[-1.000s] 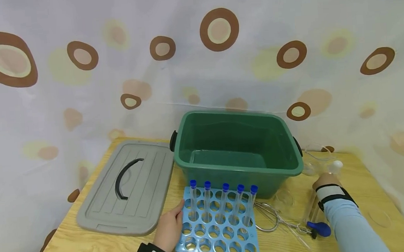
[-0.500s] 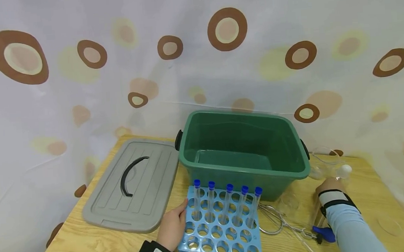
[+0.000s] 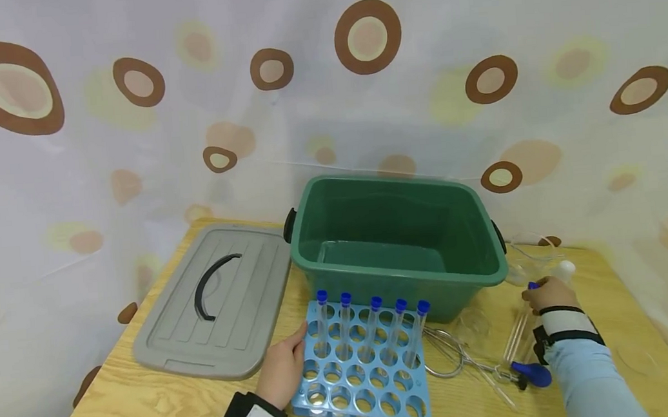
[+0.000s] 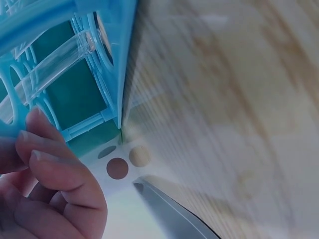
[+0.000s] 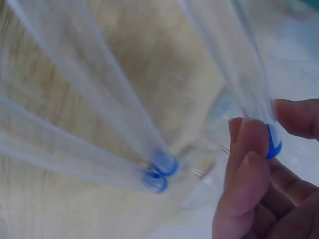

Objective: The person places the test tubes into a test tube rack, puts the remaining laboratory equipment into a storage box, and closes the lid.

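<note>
Head view: the whole table (image 3: pixel 150 402) appears, with the left hand (image 3: pixel 281 370) at the near-left side of a light-blue rack (image 3: pixel 348 386) and the right hand (image 3: pixel 551 293) over the far right, beyond a blue bulb (image 3: pixel 534 375). Right wrist view: what the head view mostly hides, the held tube (image 5: pixel 234 55), is pinched near its capped end between thumb and fingers. Left wrist view: the rack is seen from low at the side, a clear tube passing through its frame; the left fingers are curled at its edge, gripping it, and the grey lid (image 3: pixel 231 319) shows beyond.

The held tube is clear, slender and straight-walled, with a blue cap; whether it touches the table cannot be told. The rack is perforated with round holes in rows and stands in front of the green tub (image 3: pixel 451 297).

Counts: one held tube; two lying tubes (image 5: pixel 84 74), side by side with their blue caps close together; five standing tubes (image 3: pixel 371 328) in the rack, in one row across, all blue-capped; one rack; one tub; one lid with one black handle (image 3: pixel 207 285); one bulb.
</note>
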{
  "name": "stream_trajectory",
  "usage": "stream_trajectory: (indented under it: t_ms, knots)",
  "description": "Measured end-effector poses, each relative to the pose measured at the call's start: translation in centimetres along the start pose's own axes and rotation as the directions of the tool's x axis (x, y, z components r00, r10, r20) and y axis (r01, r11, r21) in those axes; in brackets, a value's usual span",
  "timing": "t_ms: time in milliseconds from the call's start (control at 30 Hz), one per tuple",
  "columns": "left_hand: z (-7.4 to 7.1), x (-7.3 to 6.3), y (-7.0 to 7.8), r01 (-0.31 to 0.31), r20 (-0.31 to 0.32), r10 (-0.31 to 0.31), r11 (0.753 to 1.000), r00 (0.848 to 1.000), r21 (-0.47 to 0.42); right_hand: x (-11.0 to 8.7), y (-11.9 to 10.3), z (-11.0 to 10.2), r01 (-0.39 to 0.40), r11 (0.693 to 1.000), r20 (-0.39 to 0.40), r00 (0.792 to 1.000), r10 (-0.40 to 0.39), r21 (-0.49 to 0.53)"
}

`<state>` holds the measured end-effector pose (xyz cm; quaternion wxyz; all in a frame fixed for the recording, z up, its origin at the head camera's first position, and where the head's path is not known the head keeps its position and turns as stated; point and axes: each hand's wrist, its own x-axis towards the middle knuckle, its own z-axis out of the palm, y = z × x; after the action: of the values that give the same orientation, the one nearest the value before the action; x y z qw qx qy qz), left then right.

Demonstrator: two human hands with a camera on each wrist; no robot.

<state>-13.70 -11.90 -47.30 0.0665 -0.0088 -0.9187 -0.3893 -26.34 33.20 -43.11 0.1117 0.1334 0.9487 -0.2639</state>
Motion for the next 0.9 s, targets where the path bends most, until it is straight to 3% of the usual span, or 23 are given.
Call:
stream_trajectory:
  t_ms: [167,267,400,600,800,900]
  knots:
    - [-0.1,-0.2,0.2,0.014,0.003,-0.014,1.000,1.000,-0.009,-1.9,0.1,-0.7,-0.005,0.997,-0.126,0.992,0.014,0.077]
    - [-0.1,-0.2,0.2,0.012,0.008,-0.012,1.000,1.000,-0.009,-3.4,0.0,-1.3,0.003,0.992,-0.283,0.959,0.033,0.125]
    - [0.0,-0.2,0.4,0.003,-0.001,-0.003,1.000,1.000,0.008,-5.5,-0.5,-2.4,0.042,0.987,-0.459,0.888,0.035,0.156]
    - [-0.1,-0.2,0.2,0.004,-0.006,-0.003,1.000,1.000,0.016,-7.6,-2.5,-3.5,0.146,0.962,-0.626,0.779,0.031,0.230]
    - [-0.1,-0.3,0.3,-0.001,-0.011,0.001,1.000,1.000,0.023,-10.0,-4.8,-4.2,0.353,0.901,-0.772,0.635,-0.033,0.252]
    - [-0.1,-0.2,0.4,-0.012,-0.014,0.012,1.000,1.000,0.021,-11.0,-5.7,-4.6,0.436,0.867,-0.808,0.585,-0.069,0.241]
